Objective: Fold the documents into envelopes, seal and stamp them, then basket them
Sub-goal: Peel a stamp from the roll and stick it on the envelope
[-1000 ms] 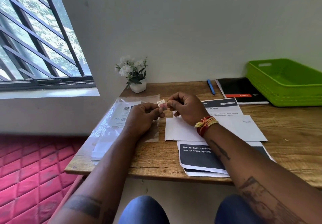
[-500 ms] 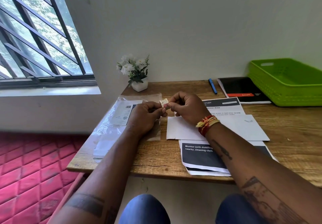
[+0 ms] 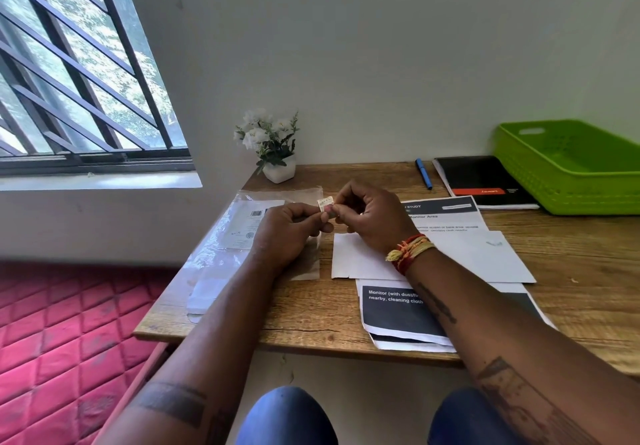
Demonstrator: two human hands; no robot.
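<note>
While both of your hands pinch the small pale paper stamp [image 3: 325, 203] between them, left hand [image 3: 291, 233] and right hand [image 3: 372, 217] fingertip to fingertip above the wooden table [image 3: 311, 313], the flat white paper envelope [image 3: 485, 257] lies just under your right wrist, apparently unstamped. Printed black-and-white documents [image 3: 398, 313] wait nearer you, unfolded. Well to the right, the lime-green plastic basket [image 3: 568, 181] looks empty, so stamping and basketing remain, with more folding after.

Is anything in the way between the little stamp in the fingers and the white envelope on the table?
Nothing visible is. Both hands, left hand and right hand, pinch the stamp just above the envelope. Only the right wrist covers part of the envelope.
</note>
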